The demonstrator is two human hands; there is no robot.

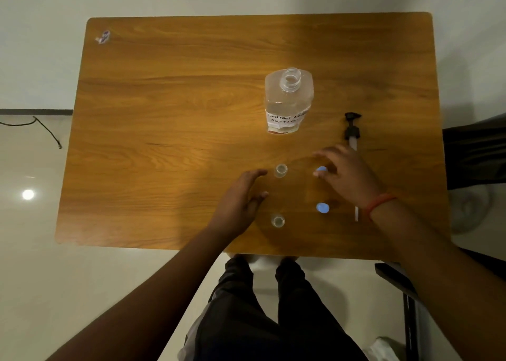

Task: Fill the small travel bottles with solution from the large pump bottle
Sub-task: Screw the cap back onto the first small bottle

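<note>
The large clear bottle (289, 100) stands uncapped on the wooden table (169, 114), with a white handwritten label on its front. Its black pump (352, 130) lies on the table to the right, the tube partly hidden by my right hand. Two small clear travel bottles stand open: one farther (281, 170), one nearer (278, 221). A blue cap (322, 208) lies right of the near bottle. My right hand (347, 174) touches a second blue cap (321, 170) with its fingertips. My left hand (241, 199) hovers open just left of the two small bottles.
A small crumpled wrapper (103, 37) lies at the table's far left corner. A dark chair (476, 152) stands to the right of the table. A black cable (46, 130) runs over the floor at the left. My legs show below the table's near edge.
</note>
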